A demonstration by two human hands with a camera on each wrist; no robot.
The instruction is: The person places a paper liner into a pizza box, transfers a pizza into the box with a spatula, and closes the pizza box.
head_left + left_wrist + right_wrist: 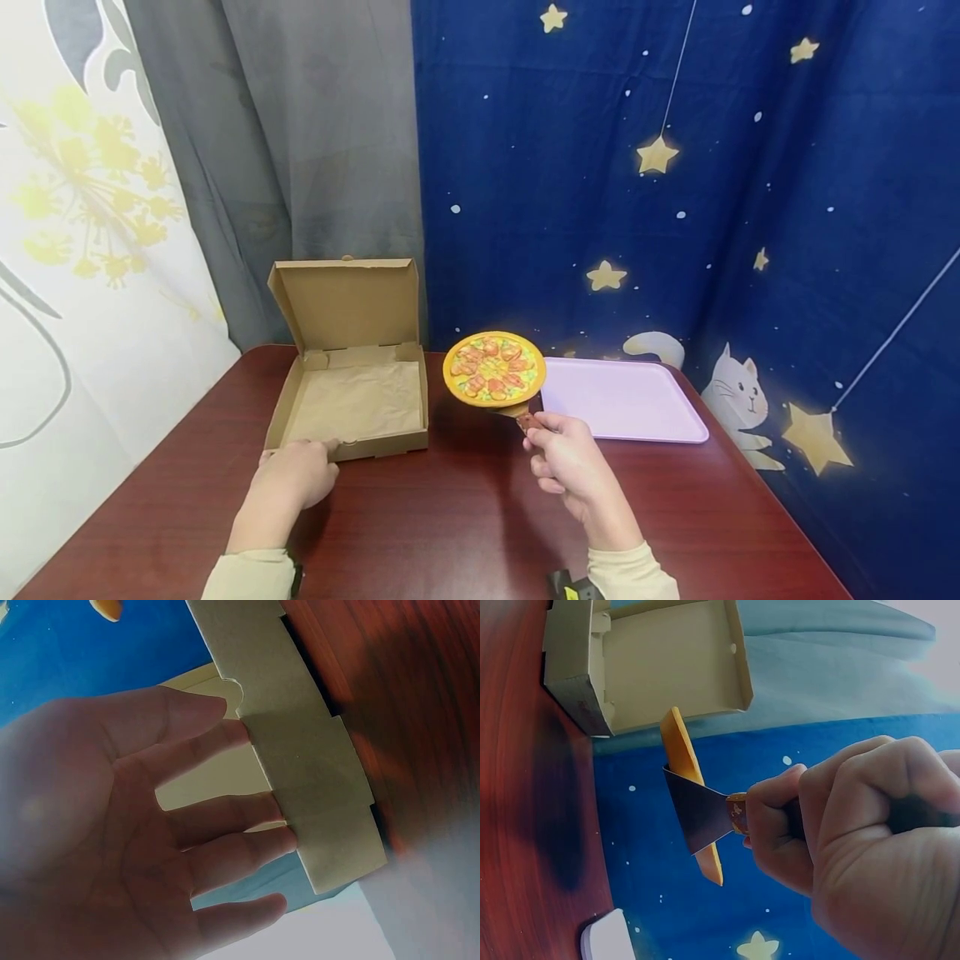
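Observation:
My right hand (570, 458) grips the patterned brown handle of a pizza server (697, 814), whose wide metal blade shows in the right wrist view. On that blade rests a toy pizza (494, 369) with an orange rim, held above the table between the box and the tray. An open cardboard pizza box (360, 447) stands at the left, lid upright, with brown paper (356, 400) inside. Fairly straight fingers of my left hand (296, 475) touch the top edge of the box's front wall; the left wrist view shows them spread along it.
A pale purple tray (622, 400) lies at the right rear of the dark red table (420, 525). Behind the table hang a grey curtain (352, 125) and a blue curtain with stars (540, 183).

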